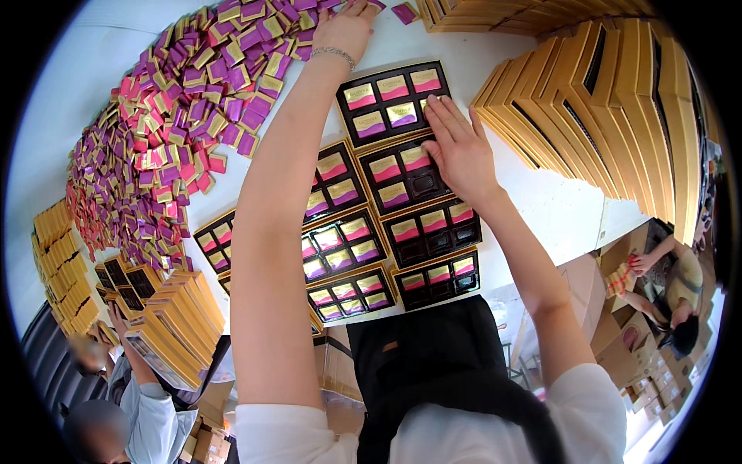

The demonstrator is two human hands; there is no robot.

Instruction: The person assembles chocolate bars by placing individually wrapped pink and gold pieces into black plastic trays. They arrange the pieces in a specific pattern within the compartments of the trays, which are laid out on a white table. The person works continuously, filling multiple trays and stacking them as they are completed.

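Note:
My left hand (344,35) stretches to the far rim of a big pile of small wrapped packets (232,54), purple, pink and gold; its fingertips are cut off by the picture's upper edge. My right hand (468,158) lies with fingers extended over the far black tray box (393,107), fingertips on the packet in its near right slot. Beneath the palm is a second tray box (413,179), partly hidden, holding pink and purple packets. Two nearer tray boxes (434,230) have pink packets in the far row and bare slots in the near row.
Left of these, more tray boxes (340,243) hold packets in both rows, partly behind my left forearm. Stacks of gold boxes (610,108) stand at the right, others (178,321) at lower left. People work at lower left and far right (684,286), near cardboard cartons (630,348).

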